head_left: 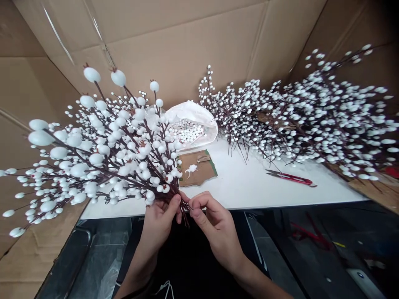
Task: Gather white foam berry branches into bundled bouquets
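Observation:
A bundle of artificial berry stems point(131, 153), brown with many white berries, fans out up and to the left. My left hand point(163, 214) is closed around its lower stems, thumb on the near side. Close by on the right, my right hand point(212, 218) pinches a thin dark strand point(188, 206) at the gathered stem ends between thumb and forefinger. Whether that strand is a wire or a stem I cannot tell. The cut stem ends stick out below, between both hands.
On the white table point(249, 191) lie red-handled thread snips point(291, 177) and a cardboard piece point(202, 170) with a white blob on it. An open plastic bag point(199, 110) holds loose white berries. A big pile of berry stems point(299, 120) fills the right. Cardboard walls point(187, 50) enclose the table.

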Available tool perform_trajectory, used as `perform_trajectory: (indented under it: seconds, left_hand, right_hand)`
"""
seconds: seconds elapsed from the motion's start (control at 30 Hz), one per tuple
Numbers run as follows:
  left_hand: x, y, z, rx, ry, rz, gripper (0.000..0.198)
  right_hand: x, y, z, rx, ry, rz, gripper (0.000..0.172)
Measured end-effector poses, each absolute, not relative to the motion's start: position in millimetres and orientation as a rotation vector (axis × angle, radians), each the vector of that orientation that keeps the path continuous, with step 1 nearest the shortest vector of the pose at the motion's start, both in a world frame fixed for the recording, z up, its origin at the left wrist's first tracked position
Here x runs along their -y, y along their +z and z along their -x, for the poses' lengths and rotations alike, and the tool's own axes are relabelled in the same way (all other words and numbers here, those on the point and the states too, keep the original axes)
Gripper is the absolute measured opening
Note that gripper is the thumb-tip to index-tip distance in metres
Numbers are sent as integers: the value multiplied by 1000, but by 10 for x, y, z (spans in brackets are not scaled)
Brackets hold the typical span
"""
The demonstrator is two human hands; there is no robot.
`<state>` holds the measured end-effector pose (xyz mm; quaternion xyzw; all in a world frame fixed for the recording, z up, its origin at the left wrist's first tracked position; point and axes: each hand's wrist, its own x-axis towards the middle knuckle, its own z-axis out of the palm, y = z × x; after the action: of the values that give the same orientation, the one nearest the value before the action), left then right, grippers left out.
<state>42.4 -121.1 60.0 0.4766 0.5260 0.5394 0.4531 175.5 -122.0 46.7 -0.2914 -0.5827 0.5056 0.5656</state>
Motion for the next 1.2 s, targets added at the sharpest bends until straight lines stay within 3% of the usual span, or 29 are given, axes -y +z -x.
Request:
perform_trajectory:
  seconds: [0.37,0.63,1.2]
  left_hand:
    - [1262,493,-498,-1384,1541,-1174,12]
    - [1310,501,-613,-1375,1618,-1099,20]
    - [1259,432,-737,-1270,1763,-781,20]
  right_hand:
    - [1240,509,-1732,1831,466,810,11]
    - [1203,525,-1961,2061,-184,726,11]
    - [977,216,-2024,1878,-614,429,18]
